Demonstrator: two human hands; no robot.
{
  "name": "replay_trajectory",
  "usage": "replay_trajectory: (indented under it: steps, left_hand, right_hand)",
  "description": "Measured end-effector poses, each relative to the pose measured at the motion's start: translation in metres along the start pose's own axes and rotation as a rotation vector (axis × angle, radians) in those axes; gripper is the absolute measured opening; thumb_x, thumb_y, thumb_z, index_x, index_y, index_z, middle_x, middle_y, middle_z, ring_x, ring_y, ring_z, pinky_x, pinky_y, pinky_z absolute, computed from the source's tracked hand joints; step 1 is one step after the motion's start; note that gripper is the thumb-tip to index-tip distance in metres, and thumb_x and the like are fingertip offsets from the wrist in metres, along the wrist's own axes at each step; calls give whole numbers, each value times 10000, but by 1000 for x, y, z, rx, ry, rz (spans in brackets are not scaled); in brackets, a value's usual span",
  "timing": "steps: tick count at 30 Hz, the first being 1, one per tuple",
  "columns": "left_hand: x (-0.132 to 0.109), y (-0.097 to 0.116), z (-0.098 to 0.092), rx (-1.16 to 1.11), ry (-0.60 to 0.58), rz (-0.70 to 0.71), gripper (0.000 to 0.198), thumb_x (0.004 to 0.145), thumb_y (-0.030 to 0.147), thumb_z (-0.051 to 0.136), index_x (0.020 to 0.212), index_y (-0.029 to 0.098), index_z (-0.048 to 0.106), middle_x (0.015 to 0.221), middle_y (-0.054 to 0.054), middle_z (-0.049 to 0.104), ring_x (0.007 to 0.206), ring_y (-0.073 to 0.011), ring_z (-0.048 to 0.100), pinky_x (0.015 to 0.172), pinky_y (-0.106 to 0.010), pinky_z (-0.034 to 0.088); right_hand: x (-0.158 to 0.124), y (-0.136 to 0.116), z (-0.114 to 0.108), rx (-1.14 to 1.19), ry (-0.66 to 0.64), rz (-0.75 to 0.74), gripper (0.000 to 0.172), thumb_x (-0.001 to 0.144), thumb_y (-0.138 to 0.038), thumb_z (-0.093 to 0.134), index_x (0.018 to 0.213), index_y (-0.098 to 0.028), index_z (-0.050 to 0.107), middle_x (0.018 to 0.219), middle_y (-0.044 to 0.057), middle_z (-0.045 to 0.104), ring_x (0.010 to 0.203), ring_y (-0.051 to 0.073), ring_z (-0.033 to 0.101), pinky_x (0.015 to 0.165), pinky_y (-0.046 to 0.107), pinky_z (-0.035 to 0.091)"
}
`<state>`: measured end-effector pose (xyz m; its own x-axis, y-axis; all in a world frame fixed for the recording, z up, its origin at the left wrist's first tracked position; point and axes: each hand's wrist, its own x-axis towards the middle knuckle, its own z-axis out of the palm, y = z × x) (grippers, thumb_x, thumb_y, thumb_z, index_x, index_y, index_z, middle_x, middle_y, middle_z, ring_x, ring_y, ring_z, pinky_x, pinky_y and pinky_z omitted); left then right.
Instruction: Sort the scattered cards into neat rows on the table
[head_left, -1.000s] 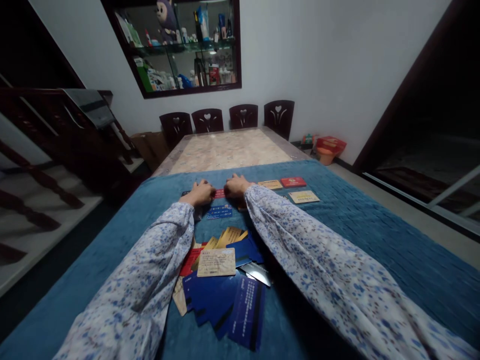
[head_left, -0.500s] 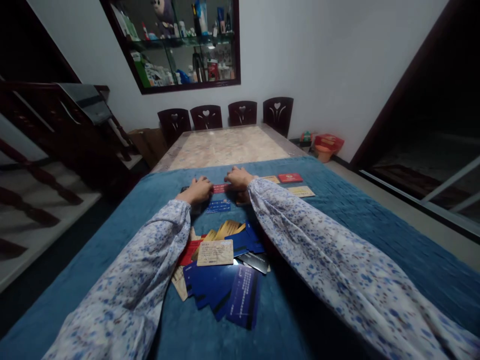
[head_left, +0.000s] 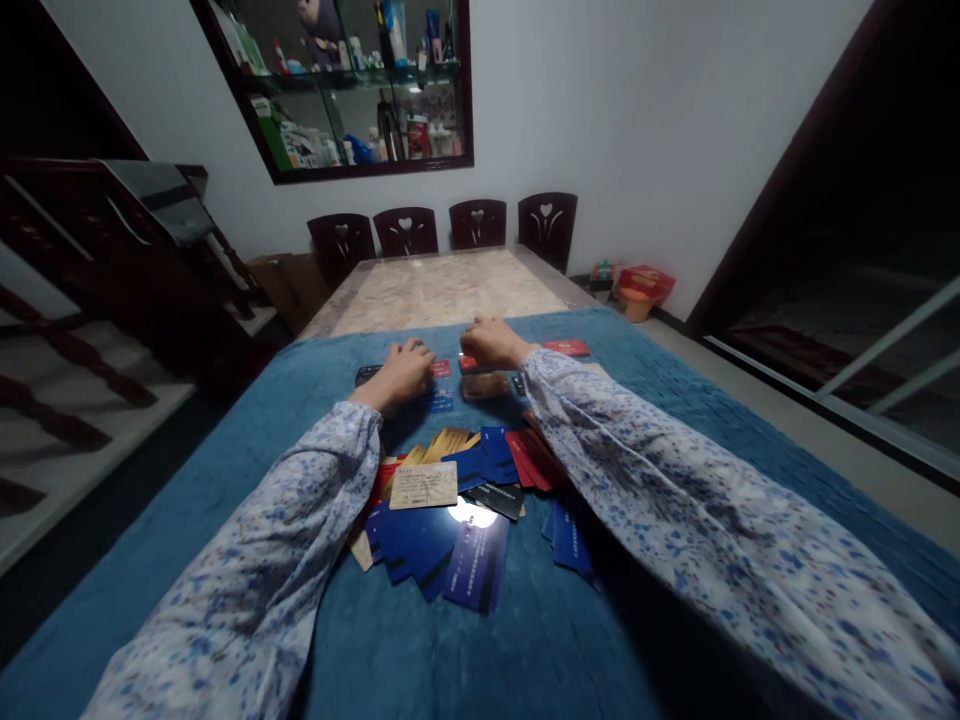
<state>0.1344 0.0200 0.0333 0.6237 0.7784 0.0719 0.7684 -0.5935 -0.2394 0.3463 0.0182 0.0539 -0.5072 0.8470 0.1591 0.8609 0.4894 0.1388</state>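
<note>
My left hand (head_left: 403, 374) is bent over the far rows of cards, fingertips hidden, and I cannot make out what they hold. Beside it show a red card (head_left: 442, 368), a blue card (head_left: 442, 401) and a dark card (head_left: 367, 374). My right hand (head_left: 495, 342) has its fingers curled down at another red card (head_left: 471, 364), closed on its edge. Just below that hand lies a brownish card (head_left: 484, 387). Nearer to me, between my forearms, several cards overlap in a loose pile: a cream card (head_left: 424, 485), blue cards (head_left: 417, 543) and dark red cards (head_left: 528, 462).
A blue cloth (head_left: 420, 665) covers the near part of the long table (head_left: 450, 285). More blue cards (head_left: 571, 540) lie by my right forearm, and a red card (head_left: 566, 348) lies farther right. Several dark chairs (head_left: 478, 224) stand at the far end.
My left hand has shifted right, partly covering the blue card. My right hand and forearm have moved right, uncovering dark red cards and blue cards. A red card now shows under my right fingers.
</note>
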Motion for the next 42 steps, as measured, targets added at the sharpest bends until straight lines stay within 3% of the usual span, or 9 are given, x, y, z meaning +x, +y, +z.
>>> replay_trajectory:
  steps: [12,25,34,42]
  left_hand:
    - [-9,59,-20,-95,122,106,348,960,155,468,1267,174,633,1380,-158,622,1399,-342,394,1075,-520,366]
    - [-10,112,-10,-178,144,244,445,890,94,481,1291,211,636,1443,-110,602,1412,-322,377,1104,-530,344]
    - [-3,139,-1,-241,109,342,401,891,153,541,1270,215,656,1383,-106,643,1405,-320,391,1132,-536,333]
    - [0,159,-2,-254,18,418,444,887,75,468,1236,253,676,1379,-74,658,1410,-328,382,1112,-578,344]
  right_hand:
    - [-65,15,-1,-18,19,64,324,1016,-229,447,1068,-169,761,1160,141,730,1123,279,537,810,359,341]
    - [-140,27,12,-8,22,128,301,1012,-253,475,1011,-191,769,1103,136,736,1069,272,518,834,364,327]
    - [-180,27,23,65,21,118,189,955,-286,592,973,-198,758,1070,117,731,1060,269,534,805,361,321]
    - [-193,31,24,130,16,111,236,960,-273,556,1031,-212,773,1096,126,731,1078,280,525,818,388,352]
